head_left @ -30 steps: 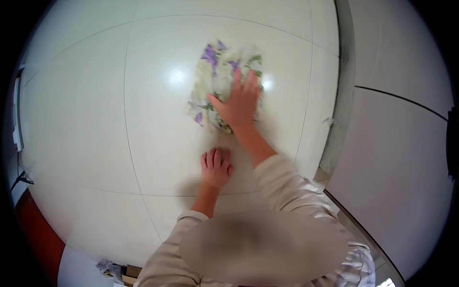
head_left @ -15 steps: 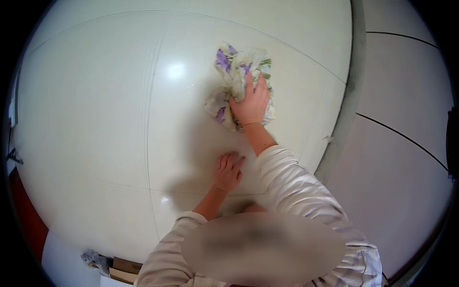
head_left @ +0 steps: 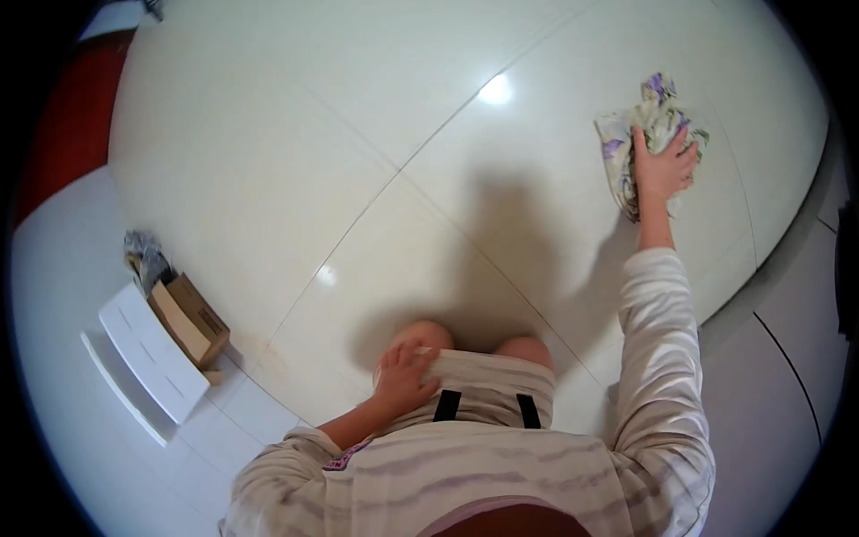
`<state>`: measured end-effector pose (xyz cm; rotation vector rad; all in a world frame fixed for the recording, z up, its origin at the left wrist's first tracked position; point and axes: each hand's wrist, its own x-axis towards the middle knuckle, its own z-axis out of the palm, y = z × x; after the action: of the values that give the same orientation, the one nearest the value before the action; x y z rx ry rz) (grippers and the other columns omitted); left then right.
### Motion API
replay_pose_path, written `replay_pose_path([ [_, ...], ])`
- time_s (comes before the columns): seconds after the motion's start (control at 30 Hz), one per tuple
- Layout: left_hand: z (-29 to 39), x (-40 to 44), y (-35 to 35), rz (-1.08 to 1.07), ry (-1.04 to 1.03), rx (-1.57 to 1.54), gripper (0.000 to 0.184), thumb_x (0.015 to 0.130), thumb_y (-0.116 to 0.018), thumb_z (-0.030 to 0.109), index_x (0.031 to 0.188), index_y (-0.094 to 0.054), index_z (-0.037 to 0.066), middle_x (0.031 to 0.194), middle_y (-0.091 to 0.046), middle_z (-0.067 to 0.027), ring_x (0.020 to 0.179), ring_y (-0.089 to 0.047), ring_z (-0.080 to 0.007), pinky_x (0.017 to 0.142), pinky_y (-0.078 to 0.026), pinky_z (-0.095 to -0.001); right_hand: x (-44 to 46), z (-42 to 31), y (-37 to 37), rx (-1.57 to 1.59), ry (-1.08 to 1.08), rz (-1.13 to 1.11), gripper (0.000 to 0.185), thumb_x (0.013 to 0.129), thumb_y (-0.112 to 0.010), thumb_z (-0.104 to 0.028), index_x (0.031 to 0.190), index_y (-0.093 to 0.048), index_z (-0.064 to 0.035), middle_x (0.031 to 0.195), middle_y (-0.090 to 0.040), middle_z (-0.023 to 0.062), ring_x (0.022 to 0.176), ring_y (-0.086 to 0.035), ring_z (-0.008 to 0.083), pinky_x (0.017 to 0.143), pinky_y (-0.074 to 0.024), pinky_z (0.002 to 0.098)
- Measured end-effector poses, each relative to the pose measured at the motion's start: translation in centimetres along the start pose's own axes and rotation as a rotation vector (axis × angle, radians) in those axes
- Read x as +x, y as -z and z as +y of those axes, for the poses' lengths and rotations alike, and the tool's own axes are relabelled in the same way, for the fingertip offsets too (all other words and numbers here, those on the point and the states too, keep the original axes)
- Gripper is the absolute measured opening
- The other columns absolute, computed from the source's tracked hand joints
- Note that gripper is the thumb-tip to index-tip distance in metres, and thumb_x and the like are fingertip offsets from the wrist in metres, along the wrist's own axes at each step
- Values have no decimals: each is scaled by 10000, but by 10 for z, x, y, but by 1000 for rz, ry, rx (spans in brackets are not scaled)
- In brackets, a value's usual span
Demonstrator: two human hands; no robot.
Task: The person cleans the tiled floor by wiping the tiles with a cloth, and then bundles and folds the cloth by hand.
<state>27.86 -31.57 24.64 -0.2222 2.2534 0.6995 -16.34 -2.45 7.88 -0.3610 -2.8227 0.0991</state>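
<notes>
A crumpled cloth with purple flowers and green leaves (head_left: 617, 152) lies on the shiny tiled floor (head_left: 403, 242), toward the upper right. My right hand (head_left: 664, 172) presses down on it at arm's length, fingers and thumb bunching its folds. Parts of the cloth are hidden under the palm. On my thigh, close to the bare knee, rests my left hand (head_left: 404, 379) with fingers stretched out and nothing in them.
At the left, an open cardboard box (head_left: 202, 324) stands beside a white piece with drawer-like fronts (head_left: 154, 351) and a grey plastic bag (head_left: 150, 258). A red surface (head_left: 73, 125) lies beyond. Light grey panels (head_left: 756, 394) border the floor at right.
The view has turned, bringing the box and my knees into sight. My left hand has gone from the floor to my thigh. My right hand stays on the cloth, whose folds look different.
</notes>
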Motion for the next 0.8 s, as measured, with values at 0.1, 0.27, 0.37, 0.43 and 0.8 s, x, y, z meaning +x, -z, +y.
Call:
replay_pose_path([
  [0.1,8,8,-3,-19,94,5,556,804,-627,411,1304,-526,188,1411,-348,-161,1277,-304,-441,1038,-266,-569,7,-1,1,-166,78,-90,880,736,-642,-540,1445,-332,-120,1461,-315,242,1260,-401,464,1029,-338,543],
  [0.27,-1,-5,-20,106,13,24,537,804,-629,393,1282,-546,163,1377,-412,-153,1284,-324,-400,1033,-298,-534,40,24,32,431,-28,-387,712,745,-681,-362,1342,-453,-47,1295,-534,213,1112,-557,387,939,-450,416],
  [0.37,-14,3,-37,50,34,-139,580,792,-632,359,1313,-498,145,1359,-411,-181,1232,-373,-409,1027,-314,-494,3,47,39,865,-114,-273,469,834,-624,-207,1239,-530,13,1130,-621,134,1011,-597,223,865,-475,352],
  [0.43,-41,27,-60,18,-63,-381,590,823,-612,363,1341,-465,121,1386,-400,-163,1209,-414,-380,1020,-335,-468,-48,20,94,1387,-164,-616,498,819,-625,-267,1198,-527,42,1122,-606,140,1003,-596,231,877,-476,354],
  [0.8,-74,55,3,291,-115,-2351,588,971,-360,494,1419,-375,115,1443,-422,-71,1311,-406,-291,1109,-295,-477,-306,-175,146,1627,-163,-1960,562,853,-603,-159,1368,-436,-10,1250,-577,109,1114,-560,208,948,-441,310],
])
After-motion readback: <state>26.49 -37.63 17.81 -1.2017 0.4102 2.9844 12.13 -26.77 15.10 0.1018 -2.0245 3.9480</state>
